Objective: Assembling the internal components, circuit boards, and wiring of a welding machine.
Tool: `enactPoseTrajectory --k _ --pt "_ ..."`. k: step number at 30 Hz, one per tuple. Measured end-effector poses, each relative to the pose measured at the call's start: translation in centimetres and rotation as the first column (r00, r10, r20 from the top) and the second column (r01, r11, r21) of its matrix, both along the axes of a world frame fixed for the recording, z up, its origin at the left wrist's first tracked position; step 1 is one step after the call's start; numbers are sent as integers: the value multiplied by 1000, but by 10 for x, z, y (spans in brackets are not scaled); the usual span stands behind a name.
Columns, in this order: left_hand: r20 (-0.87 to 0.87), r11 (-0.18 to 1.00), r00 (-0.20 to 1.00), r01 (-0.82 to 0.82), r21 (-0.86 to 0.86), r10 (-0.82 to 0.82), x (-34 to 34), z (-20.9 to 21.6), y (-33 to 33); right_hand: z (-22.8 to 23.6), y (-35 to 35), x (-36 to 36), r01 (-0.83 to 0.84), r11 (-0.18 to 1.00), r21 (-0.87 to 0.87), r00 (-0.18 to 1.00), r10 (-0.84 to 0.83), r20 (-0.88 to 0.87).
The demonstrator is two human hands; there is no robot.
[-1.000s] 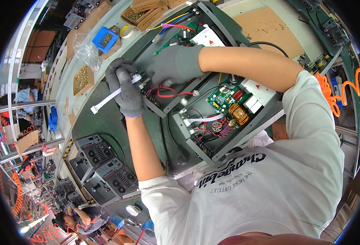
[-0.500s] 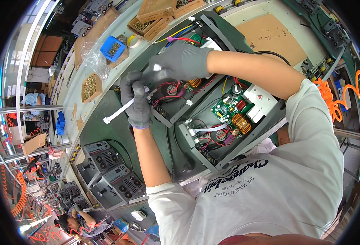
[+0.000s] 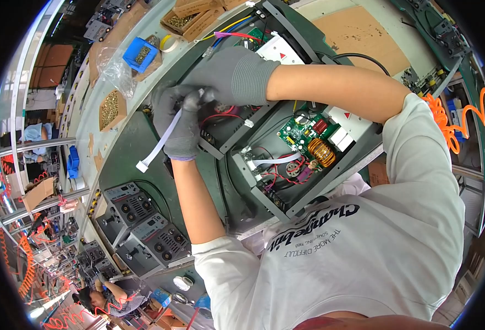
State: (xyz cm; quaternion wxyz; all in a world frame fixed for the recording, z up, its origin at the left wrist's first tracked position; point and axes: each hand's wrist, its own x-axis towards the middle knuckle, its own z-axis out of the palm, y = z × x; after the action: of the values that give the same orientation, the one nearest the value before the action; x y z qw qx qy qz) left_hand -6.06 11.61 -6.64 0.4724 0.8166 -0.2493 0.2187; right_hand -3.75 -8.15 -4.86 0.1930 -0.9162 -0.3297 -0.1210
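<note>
Both gloved hands meet over the upper grey metal chassis (image 3: 241,129). My left hand (image 3: 177,124) is closed round a white flat ribbon cable (image 3: 163,142), whose lower end hangs free with a small white connector. At the cable's upper end, the fingers of my right hand (image 3: 229,76) pinch it against the left fingers; the exact grip is partly hidden. Beneath the hands, that chassis holds red wires and a white panel (image 3: 280,50). Closer to my body lies a second open chassis (image 3: 295,206), with a green circuit board (image 3: 296,132) and a copper coil (image 3: 321,152).
Two finished-looking grey units (image 3: 153,242) with black round sockets stand at the lower left. A blue bin (image 3: 140,54) and a cardboard box (image 3: 110,110) of small metal parts line the far side. Orange coiled hose (image 3: 446,126) hangs at right; another person (image 3: 108,300) works lower left.
My right hand has closed in on the left, and both have shifted slightly left. The ribbon cable now hangs more steeply. The whole view has shifted a little too.
</note>
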Motion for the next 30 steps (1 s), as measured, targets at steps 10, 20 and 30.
enactPoseTrajectory --k 10,20,30 --pt "-160 875 986 -35 -482 -49 2 -10 -3 -11 33 2 -43 999 -33 997 40 -67" --pt "-106 900 993 -9 -436 -42 9 -15 3 -24 39 4 -96 995 -36 994 94 -51" --pt "-98 883 995 -46 -468 0 9 -17 -2 -23 39 4 -95 991 -89 995 92 -45"
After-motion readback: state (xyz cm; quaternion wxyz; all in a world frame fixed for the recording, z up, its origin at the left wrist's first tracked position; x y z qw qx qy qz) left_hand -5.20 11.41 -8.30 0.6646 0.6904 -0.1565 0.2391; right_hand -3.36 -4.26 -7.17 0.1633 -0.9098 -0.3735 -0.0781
